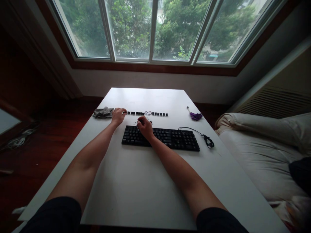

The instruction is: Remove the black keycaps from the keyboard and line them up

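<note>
A black keyboard [170, 138] lies across the middle of the white table [136, 181]. Behind it runs a row of loose black keycaps [145, 113]. My left hand [118, 116] rests at the left end of that row, fingers curled with the tips at the first keycap. My right hand [145, 127] hovers over the keyboard's upper left part, fingers pinched on a thin wire tool that I cannot name for sure. A second wire loop [148, 113] lies within the keycap row.
A crumpled grey cloth [103, 112] sits left of my left hand. A small purple brush [195, 115] lies at the right. The keyboard's cable [206, 138] coils by the table's right edge. A bed with white bedding [262, 152] stands close on the right.
</note>
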